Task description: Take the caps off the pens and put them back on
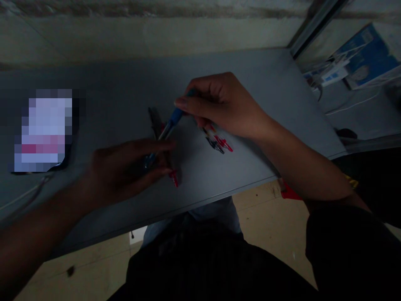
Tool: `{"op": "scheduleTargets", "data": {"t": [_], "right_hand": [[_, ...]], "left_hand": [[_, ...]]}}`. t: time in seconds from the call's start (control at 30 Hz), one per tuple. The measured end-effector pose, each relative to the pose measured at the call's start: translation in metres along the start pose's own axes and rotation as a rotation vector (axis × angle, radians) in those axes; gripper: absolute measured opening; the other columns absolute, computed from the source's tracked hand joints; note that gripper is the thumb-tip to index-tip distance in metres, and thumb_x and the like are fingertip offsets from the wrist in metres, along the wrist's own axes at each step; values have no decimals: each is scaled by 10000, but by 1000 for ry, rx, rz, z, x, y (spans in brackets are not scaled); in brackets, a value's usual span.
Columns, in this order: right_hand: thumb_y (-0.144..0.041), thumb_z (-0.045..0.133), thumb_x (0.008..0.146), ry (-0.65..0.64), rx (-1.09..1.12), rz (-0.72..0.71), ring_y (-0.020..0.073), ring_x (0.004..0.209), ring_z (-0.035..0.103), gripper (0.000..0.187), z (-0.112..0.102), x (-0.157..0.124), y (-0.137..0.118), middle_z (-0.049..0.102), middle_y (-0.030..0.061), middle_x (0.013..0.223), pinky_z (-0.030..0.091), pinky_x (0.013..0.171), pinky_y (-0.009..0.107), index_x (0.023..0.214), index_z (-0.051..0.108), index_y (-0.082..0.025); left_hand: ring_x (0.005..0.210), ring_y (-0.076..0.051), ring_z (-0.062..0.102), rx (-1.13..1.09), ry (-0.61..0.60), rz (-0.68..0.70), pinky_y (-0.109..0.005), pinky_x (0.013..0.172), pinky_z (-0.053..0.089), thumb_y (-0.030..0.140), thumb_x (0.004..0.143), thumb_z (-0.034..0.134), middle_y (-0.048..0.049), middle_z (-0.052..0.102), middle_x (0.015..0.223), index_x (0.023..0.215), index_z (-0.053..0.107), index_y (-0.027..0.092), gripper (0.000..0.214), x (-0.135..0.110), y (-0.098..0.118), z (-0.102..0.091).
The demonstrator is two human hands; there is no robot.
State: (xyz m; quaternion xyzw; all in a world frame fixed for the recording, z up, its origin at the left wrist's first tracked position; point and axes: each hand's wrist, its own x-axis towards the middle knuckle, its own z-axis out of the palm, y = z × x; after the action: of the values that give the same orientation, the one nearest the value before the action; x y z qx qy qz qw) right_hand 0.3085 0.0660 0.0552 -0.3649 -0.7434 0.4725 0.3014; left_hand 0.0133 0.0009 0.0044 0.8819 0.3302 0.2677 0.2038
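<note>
Beside a device with a blurred-out screen (44, 129), the left hand (122, 167) parts thumb and forefinger around the lower end of the blue pen (176, 116), whether gripping I cannot tell, while the right hand (224, 100) pinches its upper end; a slack left hold could let it swivel into the red and black pieces (221, 143). The grey worktop (119, 96) meets a stained wall (156, 37), with a blue box (366, 50) far right.
</note>
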Motion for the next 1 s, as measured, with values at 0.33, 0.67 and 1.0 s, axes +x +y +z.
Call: {"op": "scheduleTargets", "data": {"t": [0.33, 0.67, 1.0], "right_hand": [[-629, 733, 1087, -59, 98, -140, 73, 605, 526, 566, 15, -2, 13, 596, -57, 639, 378, 614, 251, 753, 540, -214], [-518, 691, 1127, -77, -107, -199, 99, 689, 431, 453, 15, -3, 15, 485, -71, 699, 344, 664, 266, 816, 569, -213], [-585, 641, 1175, -87, -109, -214, 90, 707, 440, 510, 23, -6, 18, 484, -67, 729, 345, 647, 222, 849, 559, -202]], "left_hand": [[835, -129, 841, -104, -97, 249, -220, 760, 658, 407, 1166, 743, 35, 874, 1014, 1225, 826, 348, 118, 4, 0, 5], [884, -130, 862, -53, -58, 275, -219, 785, 701, 474, 1179, 712, 23, 884, 1070, 1242, 800, 323, 186, 2, 1, 6], [886, -155, 871, -74, -91, 229, -252, 772, 694, 467, 1161, 744, 13, 896, 1068, 1265, 810, 359, 163, -3, 0, 6]]}}
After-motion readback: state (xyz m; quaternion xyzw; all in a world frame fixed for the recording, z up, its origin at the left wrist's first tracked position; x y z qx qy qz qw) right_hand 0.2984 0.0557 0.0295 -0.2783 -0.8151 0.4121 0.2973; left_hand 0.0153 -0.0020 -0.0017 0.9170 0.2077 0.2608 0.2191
